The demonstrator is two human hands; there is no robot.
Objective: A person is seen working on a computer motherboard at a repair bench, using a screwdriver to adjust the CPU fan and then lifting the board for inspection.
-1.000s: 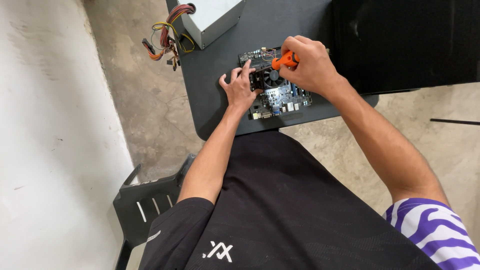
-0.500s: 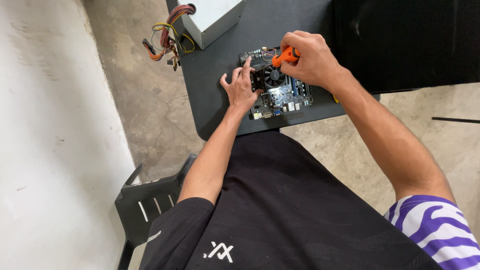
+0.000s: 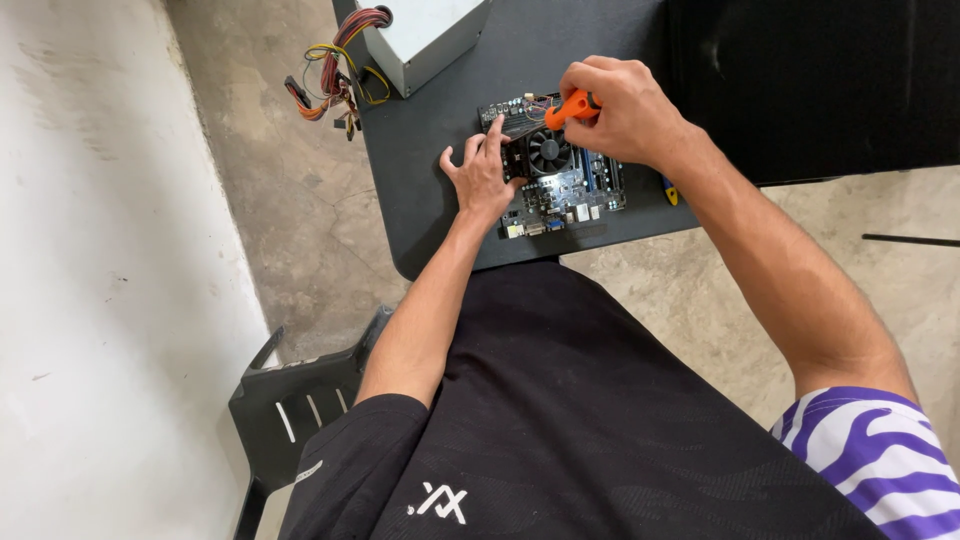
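Orange plastic marks the handle of a screwdriver [image 3: 572, 105], which is gripped in the closed right hand [image 3: 620, 112] above the upper edge of a dark green computer motherboard [image 3: 555, 180]. The shaft and tip are hidden by the fingers, so the exact point of contact cannot be told. The motherboard lies flat near the front edge of the black tabletop [image 3: 430, 190], with a round black cooling fan [image 3: 549, 152] at its middle. The left hand [image 3: 484, 172] is laid with fingers spread on the board's left edge, the index finger stretched toward the fan.

Compared with a second ago, the right hand is seen slightly further toward the board's top left corner, and the orange handle has shifted with it; the left hand has kept its place. The board therefore appears to be held steady while the tool is worked.

Further off, a grey metal power supply box [image 3: 425, 35] with a bundle of coloured wires [image 3: 335, 80] sits at the tabletop's far corner.
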